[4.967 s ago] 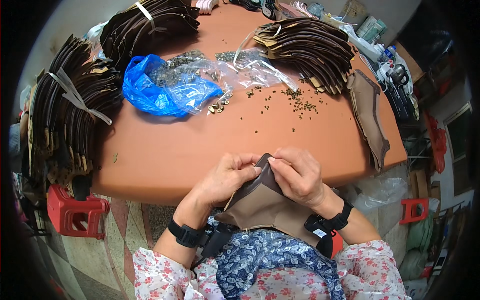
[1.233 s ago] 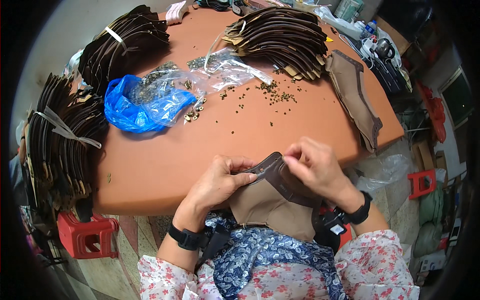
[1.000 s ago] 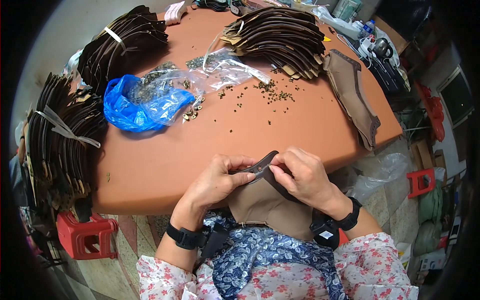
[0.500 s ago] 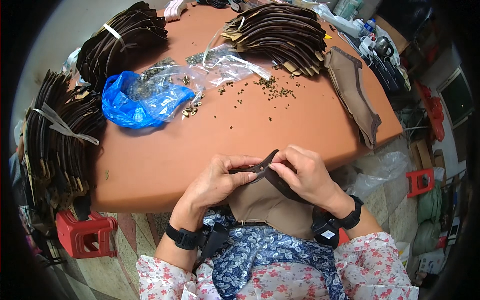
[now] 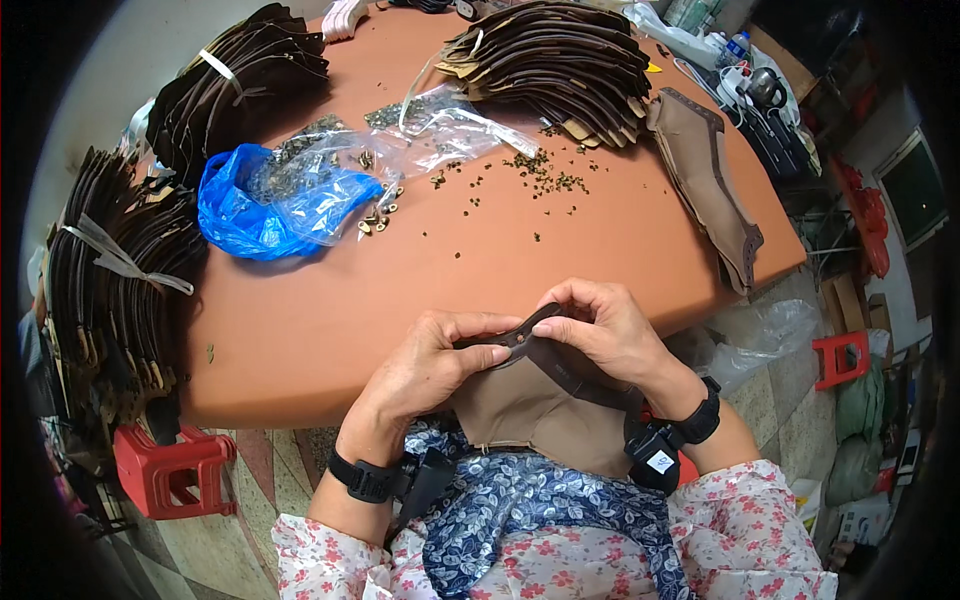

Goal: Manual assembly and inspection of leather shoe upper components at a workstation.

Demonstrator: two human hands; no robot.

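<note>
Leather [image 5: 535,412] is pinched along its dark edge by left hand [image 5: 428,362] and right hand [image 5: 608,328]. Metal fittings [image 5: 547,183] lie scattered on the bench [image 5: 330,330] near a blue bag [image 5: 232,212].

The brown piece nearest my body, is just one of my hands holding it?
No, the left hand and the right hand both pinch the brown piece between thumb and fingers.

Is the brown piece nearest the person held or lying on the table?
Held: left hand and right hand pinch the dark upper edge of the brown piece.
</note>
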